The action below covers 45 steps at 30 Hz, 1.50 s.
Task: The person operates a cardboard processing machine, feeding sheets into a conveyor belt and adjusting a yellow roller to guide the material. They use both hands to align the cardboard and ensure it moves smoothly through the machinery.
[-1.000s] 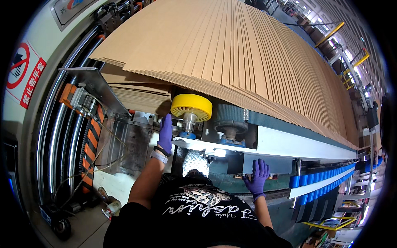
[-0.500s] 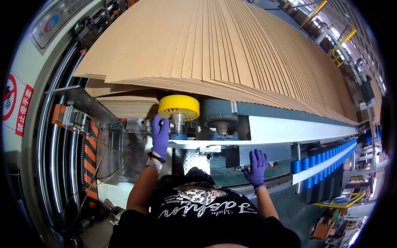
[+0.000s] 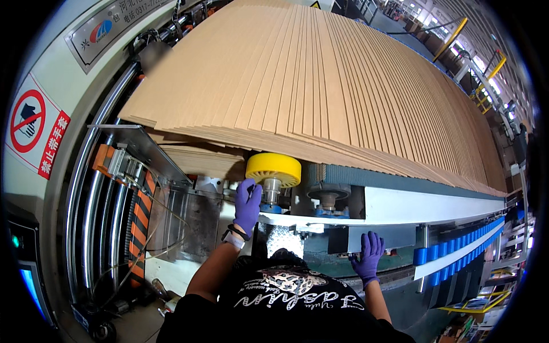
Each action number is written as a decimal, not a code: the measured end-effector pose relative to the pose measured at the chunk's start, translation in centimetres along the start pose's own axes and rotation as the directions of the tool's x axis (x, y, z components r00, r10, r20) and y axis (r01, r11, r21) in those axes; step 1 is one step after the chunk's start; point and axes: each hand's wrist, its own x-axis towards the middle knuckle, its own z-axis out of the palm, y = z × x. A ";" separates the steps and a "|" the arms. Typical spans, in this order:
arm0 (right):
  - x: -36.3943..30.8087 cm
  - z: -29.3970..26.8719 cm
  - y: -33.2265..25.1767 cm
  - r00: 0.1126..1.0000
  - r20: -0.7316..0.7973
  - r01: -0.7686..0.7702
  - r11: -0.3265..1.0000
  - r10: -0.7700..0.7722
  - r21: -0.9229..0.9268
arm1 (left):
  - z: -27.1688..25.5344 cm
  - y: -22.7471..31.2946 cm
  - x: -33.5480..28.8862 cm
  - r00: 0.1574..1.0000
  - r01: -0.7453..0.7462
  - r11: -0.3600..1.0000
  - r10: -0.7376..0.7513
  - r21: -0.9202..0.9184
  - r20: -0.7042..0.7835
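Observation:
My left hand [image 3: 247,203], in a purple glove, is just below the near left rim of a yellow wheel [image 3: 273,168]. Its fingers are slightly bent and apart, with nothing visible between them; whether the fingertips touch the wheel I cannot tell. My right hand [image 3: 369,257], also gloved in purple, has its fingers spread against a grey metal panel [image 3: 380,237] below the white conveyor rail [image 3: 429,204]. Beyond the wheel, a large fanned run of brown cardboard sheets [image 3: 274,74] lies along a dark green belt [image 3: 343,173]. More flat cardboard sheets [image 3: 203,163] are stacked left of the wheel.
Steel rollers [image 3: 94,217] and an orange-and-black striped guard [image 3: 143,228] stand at the left, with a loose cable [image 3: 180,220] near them. A metal plate [image 3: 146,146] juts beside the stack. Blue rollers [image 3: 452,251] line a rail at the right.
The view has shifted, so the machine and both hands appear lower and further right. My left hand stays beside the yellow wheel, its fingers a little more bent. My right hand stays at the panel.

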 end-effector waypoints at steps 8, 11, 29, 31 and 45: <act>0.4 -0.3 -0.3 1.000 0.020 -0.013 1.000 0.012 0.016 | -0.1 0.5 -0.1 0.998 0.054 0.995 -0.053 -0.085 0.017; 0.3 -0.3 -0.2 0.999 0.030 -0.021 1.000 0.021 0.008 | 0.1 1.5 -0.1 0.995 0.098 0.988 -0.092 -0.122 0.048; 0.2 -0.4 0.0 0.999 0.041 0.021 1.000 -0.020 -0.016 | -6.0 -3.8 7.2 0.892 0.131 0.864 -0.316 -0.486 -0.322; 0.0 -0.4 0.1 0.998 0.055 0.005 1.000 -0.004 -0.016 | -6.8 -4.7 10.1 0.776 0.290 0.769 -0.538 -0.570 -0.330; 0.2 -0.4 0.1 0.999 0.047 -0.013 1.000 0.013 0.005 | -8.1 -9.4 16.6 0.778 0.518 0.697 -0.625 -0.496 -0.066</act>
